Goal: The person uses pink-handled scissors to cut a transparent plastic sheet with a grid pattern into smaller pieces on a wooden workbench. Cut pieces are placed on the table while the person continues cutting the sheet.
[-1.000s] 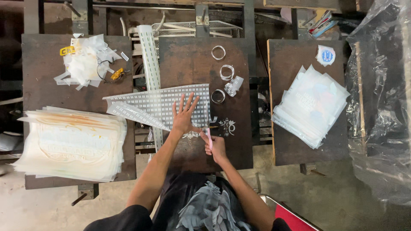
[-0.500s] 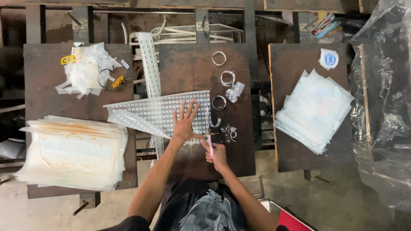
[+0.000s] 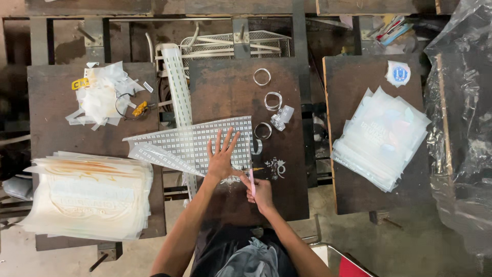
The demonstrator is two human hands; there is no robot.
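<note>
A clear plastic sheet printed with rows of small white squares (image 3: pixel 189 142) lies across the middle dark table (image 3: pixel 230 92). My left hand (image 3: pixel 223 156) presses flat on its right part, fingers spread. My right hand (image 3: pixel 260 191) is just below and to the right, closed on a thin pink tool (image 3: pixel 251 177) that stands along the sheet's right edge. A small white printed figure (image 3: pixel 277 167) lies on the table right of the tool.
Several tape rings (image 3: pixel 272 100) and a small clear piece lie above my hands. A thick stack of printed sheets (image 3: pixel 87 195) sits at the left, white scraps (image 3: pixel 102 97) above it. Another sheet stack (image 3: pixel 382 136) lies on the right table, crumpled plastic (image 3: pixel 461 128) beyond it.
The view has shifted slightly. My left hand stays flat on the sheet and my right hand keeps the pink tool at the sheet's right edge, a little lower.
</note>
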